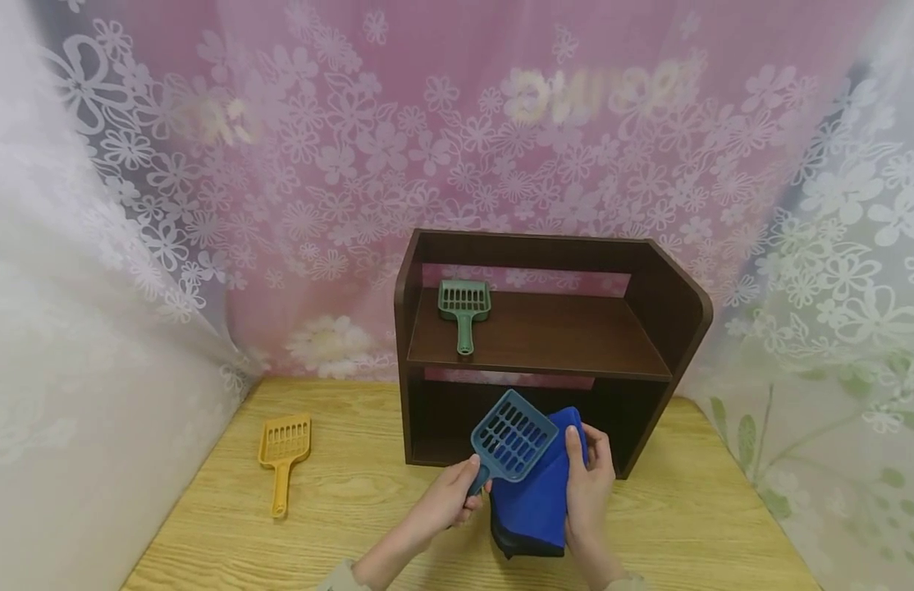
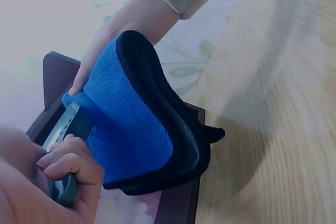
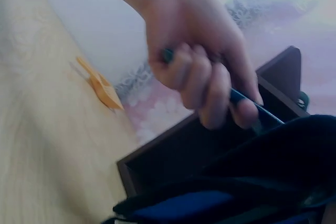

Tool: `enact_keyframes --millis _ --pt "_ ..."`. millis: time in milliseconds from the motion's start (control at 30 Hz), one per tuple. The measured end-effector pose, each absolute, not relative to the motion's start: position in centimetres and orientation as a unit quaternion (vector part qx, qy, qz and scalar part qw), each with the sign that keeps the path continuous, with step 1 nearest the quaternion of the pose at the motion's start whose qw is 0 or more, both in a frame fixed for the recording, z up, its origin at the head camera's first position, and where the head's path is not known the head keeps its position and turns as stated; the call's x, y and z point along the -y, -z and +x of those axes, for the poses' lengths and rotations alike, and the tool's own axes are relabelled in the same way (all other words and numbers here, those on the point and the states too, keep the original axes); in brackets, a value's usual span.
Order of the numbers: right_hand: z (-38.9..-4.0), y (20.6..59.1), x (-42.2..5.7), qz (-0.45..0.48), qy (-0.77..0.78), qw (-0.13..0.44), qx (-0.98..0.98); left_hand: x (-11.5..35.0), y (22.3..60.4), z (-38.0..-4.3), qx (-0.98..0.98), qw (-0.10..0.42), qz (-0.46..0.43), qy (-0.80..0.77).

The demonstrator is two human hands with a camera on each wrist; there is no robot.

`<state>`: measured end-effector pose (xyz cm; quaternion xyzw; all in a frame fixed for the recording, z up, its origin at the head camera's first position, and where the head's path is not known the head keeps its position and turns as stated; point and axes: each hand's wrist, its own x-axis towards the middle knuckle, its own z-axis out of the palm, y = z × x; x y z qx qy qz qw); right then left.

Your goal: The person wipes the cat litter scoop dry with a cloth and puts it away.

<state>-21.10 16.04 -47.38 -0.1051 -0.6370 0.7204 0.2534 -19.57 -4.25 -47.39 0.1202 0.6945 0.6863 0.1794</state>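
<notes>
My left hand (image 1: 448, 497) grips the handle of a blue litter scoop (image 1: 510, 437), its slotted head raised and tilted. In the left wrist view, that hand's fingers curl round the scoop's handle (image 2: 64, 190). My right hand (image 1: 591, 480) holds a blue cloth (image 1: 532, 510) with black edging, thumb on the front and fingers partly hidden behind. The scoop head overlaps the cloth's upper part in the head view. Black edges of the cloth (image 2: 126, 121) hang in a fold toward the left wrist camera. Dark cloth fills the bottom of the right wrist view.
Behind the hands stands a dark brown two-tier shelf (image 1: 553, 332). A green litter scoop (image 1: 464, 316) is on its upper tier, at the left. On the wooden table (image 1: 354, 525), a yellow litter scoop (image 1: 283, 460) lies to the left. Floral curtains (image 1: 339, 205) surround the table.
</notes>
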Motion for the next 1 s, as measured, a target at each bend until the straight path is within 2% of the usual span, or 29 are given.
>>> enact_keyframes --millis 267,500,767,1000 --pt "-21.3 45.8 -18.1 -0.090 -0.729 0.239 0.635 5.6 46.4 -19.6 -0.702 0.212 0.171 -0.658" --pt "-21.2 45.3 -19.5 -0.065 -0.728 0.233 0.641 5.9 44.5 -20.0 -0.704 0.190 0.170 -0.663" --pt "-20.8 45.6 -20.4 -0.061 -0.699 0.179 0.690 5.3 41.8 -20.9 -0.698 0.164 0.199 -0.668" --pt "-20.4 45.6 -20.6 -0.056 -0.702 0.176 0.688 4.1 39.6 -21.8 -0.695 0.137 0.197 -0.678"
